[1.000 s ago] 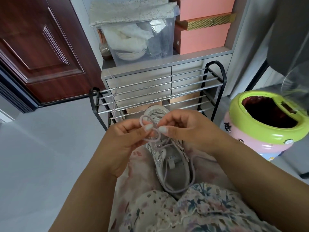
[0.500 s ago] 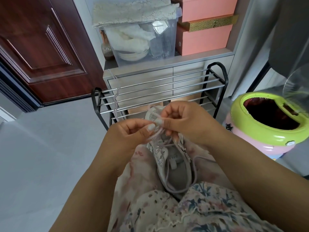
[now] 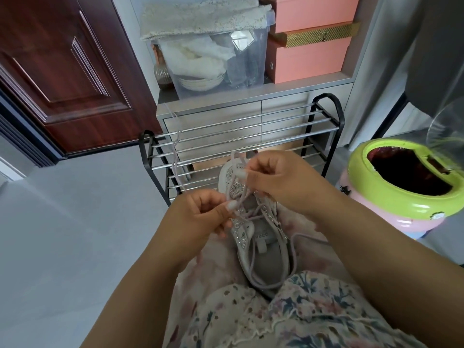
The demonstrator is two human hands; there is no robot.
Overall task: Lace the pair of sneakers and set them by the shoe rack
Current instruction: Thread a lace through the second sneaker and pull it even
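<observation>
A pale grey sneaker with sparkly side panels (image 3: 253, 229) is lying on the person's lap, its heel opening nearest, its toe pointing away toward the rack, long axis running near to far. The left hand (image 3: 200, 217) is pinching the lilac lace (image 3: 247, 197) low, its grip clamped on it; the right hand (image 3: 273, 177) is pinching it higher over the toe. The knot seems to be the step in hand; next comes pulling both ends snug. Beyond is standing the black-framed shoe rack with chrome bars (image 3: 251, 129).

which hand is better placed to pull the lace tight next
Probably the right hand: it pinches the lace above the sneaker toe, with room to draw away. The left hand pinches low, steadying.
</observation>
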